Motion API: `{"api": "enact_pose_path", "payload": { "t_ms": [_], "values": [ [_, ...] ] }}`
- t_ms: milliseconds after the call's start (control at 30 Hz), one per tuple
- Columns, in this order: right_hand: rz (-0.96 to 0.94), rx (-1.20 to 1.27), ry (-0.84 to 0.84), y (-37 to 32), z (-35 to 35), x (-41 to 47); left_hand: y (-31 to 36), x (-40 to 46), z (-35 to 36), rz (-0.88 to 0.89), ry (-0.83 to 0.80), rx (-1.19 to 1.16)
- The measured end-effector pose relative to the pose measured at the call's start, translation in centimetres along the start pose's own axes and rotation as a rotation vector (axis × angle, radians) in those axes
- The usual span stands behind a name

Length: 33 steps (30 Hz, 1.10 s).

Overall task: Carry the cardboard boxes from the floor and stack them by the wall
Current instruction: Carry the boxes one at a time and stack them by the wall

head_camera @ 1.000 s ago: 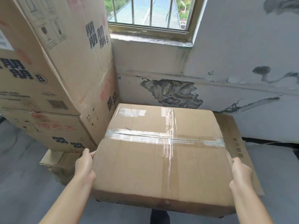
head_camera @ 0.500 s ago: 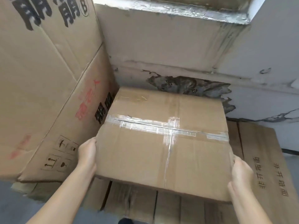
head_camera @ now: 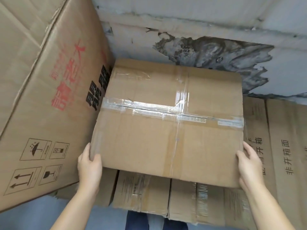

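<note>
A taped brown cardboard box [head_camera: 169, 130] fills the middle of the view, its far edge close to the stained wall [head_camera: 207, 52]. My left hand [head_camera: 89, 165] grips its near left corner and my right hand [head_camera: 249, 165] grips its near right corner. The box lies over flattened cardboard sheets [head_camera: 191, 200] spread on the floor by the wall; whether it rests on them or hovers just above I cannot tell. Its left side sits next to a tall printed box stack [head_camera: 49, 103].
The big printed stack leans at the left with red and black lettering. More flat cardboard [head_camera: 282, 146] with black characters extends to the right. Grey floor [head_camera: 33, 218] shows at the lower left, and my legs [head_camera: 157, 223] are below the sheets.
The box has moved down and forward toward the wall, now low over the flat cardboard. The view tilted down, so the window is out of sight. Both hands kept their hold.
</note>
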State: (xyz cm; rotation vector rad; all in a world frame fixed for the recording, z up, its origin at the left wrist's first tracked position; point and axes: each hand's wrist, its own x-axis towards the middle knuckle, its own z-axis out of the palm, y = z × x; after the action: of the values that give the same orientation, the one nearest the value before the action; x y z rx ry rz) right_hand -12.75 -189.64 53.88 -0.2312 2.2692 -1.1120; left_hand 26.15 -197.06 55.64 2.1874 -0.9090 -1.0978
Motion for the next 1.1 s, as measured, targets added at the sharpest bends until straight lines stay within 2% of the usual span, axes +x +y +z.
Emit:
{"api": "enact_pose_path", "payload": {
  "t_ms": [67,200,333,500,633,800,933,1100],
  "values": [
    [0.011,0.024,-0.056,-0.6,-0.2,-0.1,-0.5,-0.6,-0.5,-0.030,-0.013,-0.039],
    [-0.037,0.025,-0.101,-2.8,1.0,-0.1,-0.6,-0.5,-1.0,-0.076,0.060,-0.152],
    [-0.069,-0.015,-0.114,-3.1,1.9,0.3,-1.0,-1.2,-0.2,-0.042,0.112,-0.141],
    [-0.031,-0.100,-0.250,-2.2,0.1,-0.3,-0.8,-2.8,0.3,-0.028,0.135,-0.136],
    [-0.034,-0.295,-0.390,-3.0,-2.2,-2.8,0.9,-5.4,-0.8,0.059,0.078,-0.023],
    [-0.239,-0.439,-0.550,-4.7,-6.8,-10.2,3.9,-10.7,-4.2,0.194,-0.068,-0.002],
    [-0.385,-0.319,-0.624,-4.9,-11.6,-16.2,5.3,-16.1,-7.4,0.343,-0.215,-0.002],
    [-0.448,-0.086,-0.557,-3.9,-17.2,-22.9,5.4,-21.9,-12.2,0.463,-0.356,-0.027]
  ]
}}
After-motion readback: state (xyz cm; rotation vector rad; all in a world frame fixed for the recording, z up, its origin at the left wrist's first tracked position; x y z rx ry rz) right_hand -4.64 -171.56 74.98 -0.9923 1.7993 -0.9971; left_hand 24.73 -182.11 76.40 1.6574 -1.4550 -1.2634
